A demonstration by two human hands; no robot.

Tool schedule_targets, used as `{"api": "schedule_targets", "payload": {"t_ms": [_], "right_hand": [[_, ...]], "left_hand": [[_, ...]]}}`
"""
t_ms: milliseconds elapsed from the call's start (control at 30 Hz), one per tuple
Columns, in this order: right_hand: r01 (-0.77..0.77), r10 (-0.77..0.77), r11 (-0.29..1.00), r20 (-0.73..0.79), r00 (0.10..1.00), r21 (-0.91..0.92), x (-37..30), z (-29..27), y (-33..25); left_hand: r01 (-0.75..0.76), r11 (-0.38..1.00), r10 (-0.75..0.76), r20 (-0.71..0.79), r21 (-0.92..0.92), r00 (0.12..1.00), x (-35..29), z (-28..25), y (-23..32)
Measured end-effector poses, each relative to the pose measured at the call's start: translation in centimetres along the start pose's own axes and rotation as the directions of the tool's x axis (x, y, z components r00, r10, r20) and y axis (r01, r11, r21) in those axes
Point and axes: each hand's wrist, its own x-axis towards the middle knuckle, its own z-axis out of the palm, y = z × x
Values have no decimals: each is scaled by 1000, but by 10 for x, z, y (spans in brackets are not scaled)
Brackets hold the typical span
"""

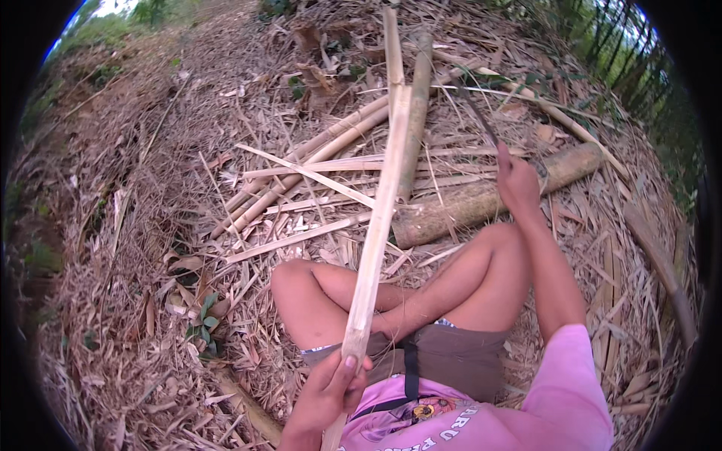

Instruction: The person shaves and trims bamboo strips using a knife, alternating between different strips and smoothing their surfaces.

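My left hand (332, 388) is closed round the lower part of a long, pale split bamboo strip (383, 203). The strip rises from my lap past my crossed legs, and its far end lies over the bamboo on the ground. Out to the right, my right hand (519, 180) grips the handle of a long dark-bladed knife (477, 113). The blade points forward and left, apart from the strip. Below that hand, a thick bamboo log (481, 210) rests on the ground in front of my knees.
Thin split bamboo pieces (316, 177) lie crossed ahead of me. Whole bamboo poles (338, 143) and an upright-looking greenish pole (418, 113) lie beyond. A curved stick (662, 263) is at the right. Dry leaves cover the ground, and a small green plant (205, 323) grows at left.
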Motion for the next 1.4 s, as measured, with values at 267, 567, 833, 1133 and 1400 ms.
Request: {"api": "schedule_targets", "payload": {"t_ms": [267, 567, 833, 1133, 1400], "right_hand": [[659, -666, 722, -47, 745, 211, -123, -12, -88], [761, -722, 588, -248, 646, 274, -161, 23, -119], [722, -708, 683, -141, 692, 113, -117, 32, -93], [321, -313, 941, -91, 946, 106, -31, 44, -64], [827, -809, 556, -176, 560, 80, -71, 60, -86]], "left_hand": [[22, 991, -6, 112, -135, 994, 53, -1, 25], [49, 977, -37, 58, -206, 998, 59, 10, 26], [-29, 979, 39, 48, -201, 998, 45, 7, 15], [82, 973, -65, 81, -215, 995, 14, -1, -5], [91, 988, -95, -24, -129, 995, 7, -12, 8]]}}
